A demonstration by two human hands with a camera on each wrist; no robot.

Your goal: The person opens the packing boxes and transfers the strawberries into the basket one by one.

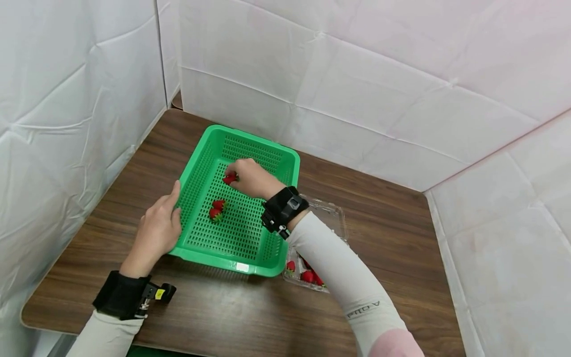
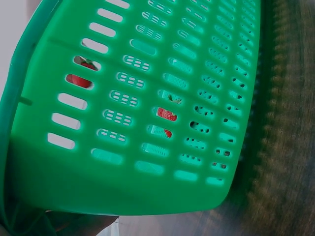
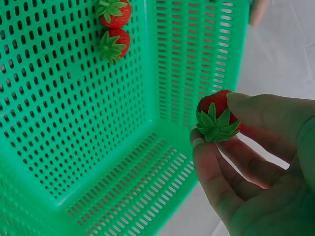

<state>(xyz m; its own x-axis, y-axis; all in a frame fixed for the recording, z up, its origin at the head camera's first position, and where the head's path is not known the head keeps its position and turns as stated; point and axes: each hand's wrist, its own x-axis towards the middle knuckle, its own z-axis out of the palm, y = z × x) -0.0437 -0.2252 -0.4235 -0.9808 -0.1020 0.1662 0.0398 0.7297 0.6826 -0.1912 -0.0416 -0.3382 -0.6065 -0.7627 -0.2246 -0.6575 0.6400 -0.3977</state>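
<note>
A green plastic basket (image 1: 241,258) with slotted walls stands on the table. My left hand (image 1: 159,223) holds its left rim; the left wrist view shows the outer side of the basket's wall (image 2: 54,162) close up, with most of that hand out of sight. Above the basket floor, my right hand (image 1: 253,179) pinches a red strawberry (image 3: 215,115) between thumb and fingertips, its green leaves facing the right wrist camera. Two more strawberries, one (image 1: 218,204) touching the other (image 1: 215,213), lie on the basket floor, left of the right hand.
Right of the basket, partly under my right forearm, is a lidded clear plastic box (image 1: 332,218), lid folded back, with several strawberries (image 1: 308,276) inside. White sheeting (image 1: 357,99) lines the back and sides of the wooden table (image 1: 383,248).
</note>
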